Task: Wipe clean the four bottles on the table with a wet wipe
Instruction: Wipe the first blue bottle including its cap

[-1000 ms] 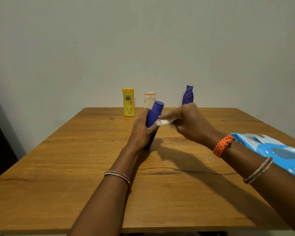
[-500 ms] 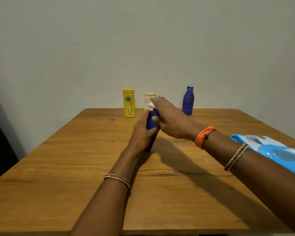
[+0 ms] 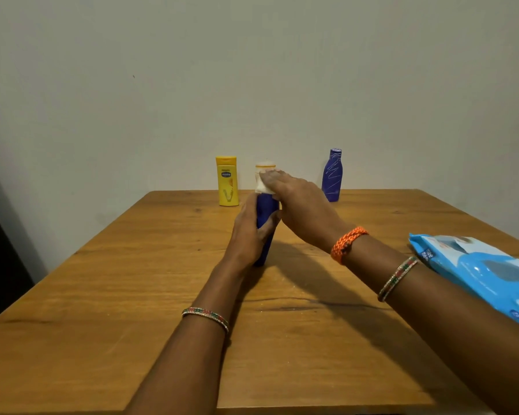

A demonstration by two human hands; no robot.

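My left hand (image 3: 250, 233) grips a dark blue bottle (image 3: 265, 211) standing on the wooden table (image 3: 132, 295), near its middle. My right hand (image 3: 301, 205) lies over the bottle's top and presses a white wet wipe (image 3: 261, 184) against its cap. Behind them, along the table's far edge, stand a yellow bottle (image 3: 227, 181), a pale bottle with an orange-rimmed cap (image 3: 265, 166) mostly hidden by my right hand, and a blue bottle with white lines (image 3: 332, 175).
A light blue wet-wipe pack (image 3: 477, 271) lies at the table's right edge, beside my right forearm. A plain wall rises just behind the table's far edge. A dark gap shows at the left of the table.
My right hand moved the wipe from the bottle's side up onto its cap and now lies flatter over the top. The blue bottle went from tilted to nearly upright.
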